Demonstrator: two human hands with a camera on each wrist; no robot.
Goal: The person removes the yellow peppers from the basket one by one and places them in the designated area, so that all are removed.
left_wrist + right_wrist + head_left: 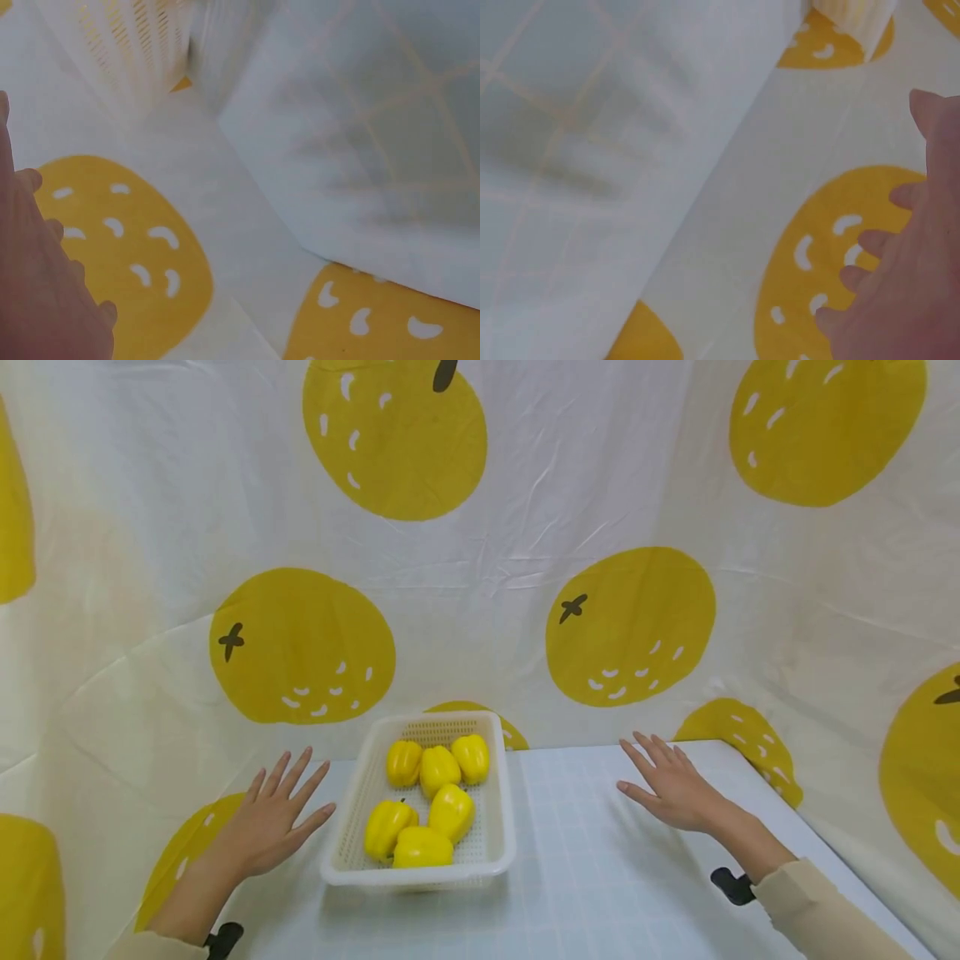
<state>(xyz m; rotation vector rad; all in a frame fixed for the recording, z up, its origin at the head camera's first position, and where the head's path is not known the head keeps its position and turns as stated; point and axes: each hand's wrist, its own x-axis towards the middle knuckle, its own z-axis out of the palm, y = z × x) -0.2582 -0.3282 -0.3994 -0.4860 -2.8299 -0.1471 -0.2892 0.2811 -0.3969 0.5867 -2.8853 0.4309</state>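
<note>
Both hands (273, 822) spread flat beside basket (495, 852) of 6 peppers (435, 797).

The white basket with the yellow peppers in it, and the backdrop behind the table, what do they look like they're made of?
The basket looks like moulded white plastic, semi-glossy, with rows of fine slots through its walls and floor. The peppers have smooth, shiny yellow skins; real or plastic replicas, I cannot tell. The backdrop seems thin woven cloth, matte, creased and wrinkled, printed with yellow fruit.
</note>
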